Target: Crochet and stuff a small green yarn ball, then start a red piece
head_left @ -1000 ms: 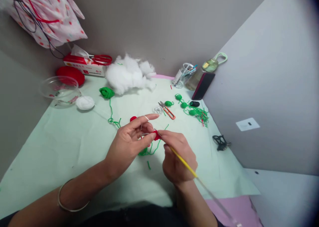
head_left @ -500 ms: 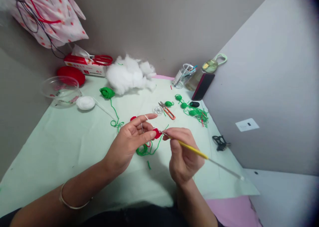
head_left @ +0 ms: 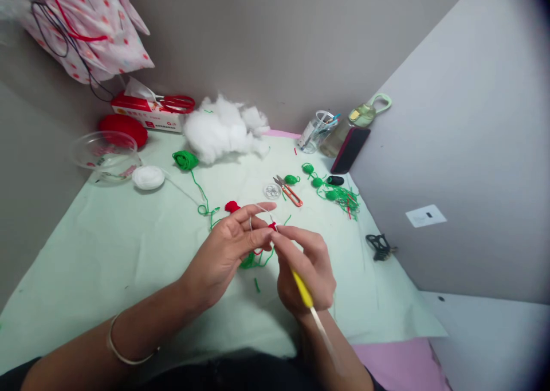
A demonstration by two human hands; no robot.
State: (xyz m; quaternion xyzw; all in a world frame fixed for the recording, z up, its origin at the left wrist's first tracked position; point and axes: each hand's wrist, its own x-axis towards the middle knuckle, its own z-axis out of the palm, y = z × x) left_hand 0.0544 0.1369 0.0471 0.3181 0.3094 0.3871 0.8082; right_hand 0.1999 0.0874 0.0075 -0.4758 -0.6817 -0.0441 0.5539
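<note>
My left hand [head_left: 234, 245] pinches a small red crochet piece [head_left: 272, 226] between thumb and fingers, with white yarn [head_left: 265, 209] looped over its raised index finger. My right hand [head_left: 306, 265] grips a crochet hook with a yellow handle [head_left: 303, 289], its tip at the red piece and mostly hidden by the fingers. The hook's rear end slants down toward me. Behind the left fingers lies another red piece [head_left: 232, 206]. Green yarn [head_left: 248, 261] is coiled on the table under the hands. From the white yarn ball [head_left: 148, 177] a strand runs toward my left hand.
Orange thread snips [head_left: 289, 192], a small dish of rings [head_left: 272, 191] and green crocheted balls [head_left: 317, 182] lie beyond my hands. White stuffing [head_left: 226, 129], a tissue box [head_left: 146, 113] and a plastic bowl [head_left: 105, 153] line the back left. A phone [head_left: 351, 150] leans by a bottle [head_left: 339, 133].
My right hand has moved left, close against the left fingers. The hook has swung from pointing right to pointing down toward me. The red piece is more covered by fingers.
</note>
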